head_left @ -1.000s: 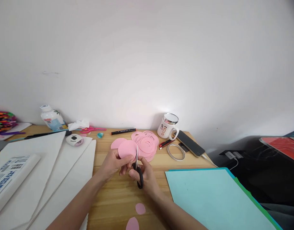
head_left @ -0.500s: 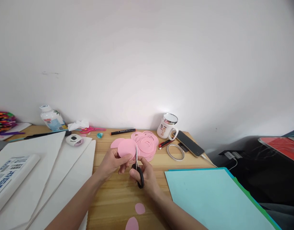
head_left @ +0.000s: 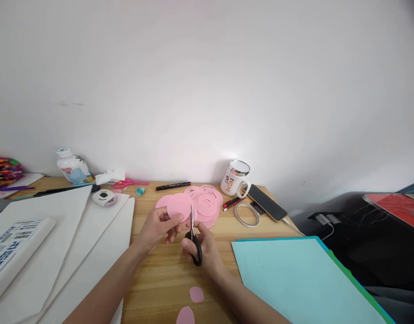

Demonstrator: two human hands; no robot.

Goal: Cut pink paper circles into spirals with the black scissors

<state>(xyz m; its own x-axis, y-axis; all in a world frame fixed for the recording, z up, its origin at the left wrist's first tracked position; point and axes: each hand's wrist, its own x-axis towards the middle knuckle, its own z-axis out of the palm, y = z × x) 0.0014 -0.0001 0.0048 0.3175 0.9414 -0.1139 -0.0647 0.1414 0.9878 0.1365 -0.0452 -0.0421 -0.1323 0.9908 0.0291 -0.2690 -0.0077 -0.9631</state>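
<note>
Between thumb and fingers, my left hand (head_left: 162, 225) pinches a round piece of pink paper (head_left: 178, 207). My right hand (head_left: 203, 247) has its fingers in the black handles of a pair of scissors (head_left: 196, 249). The blades point away from me, at the right edge of the pink paper. Behind the hands lies a pile of pink paper rounds and rings (head_left: 208, 202), partly covered by the held piece. Two small pink paper ovals, one of them an oval piece (head_left: 185, 316), lie on the wooden table nearer to me.
A white mug (head_left: 235, 177), a phone (head_left: 265, 202) and a tape roll (head_left: 247, 215) stand at the back right. Light blue sheets (head_left: 301, 279) lie at the right. White paper sheets (head_left: 102, 252), pink scissors (head_left: 131, 183) and a white bottle (head_left: 73, 166) are at the left.
The held pink paper has turned and shifted slightly to the right against the scissor blades. Both hands stay almost in the same place.
</note>
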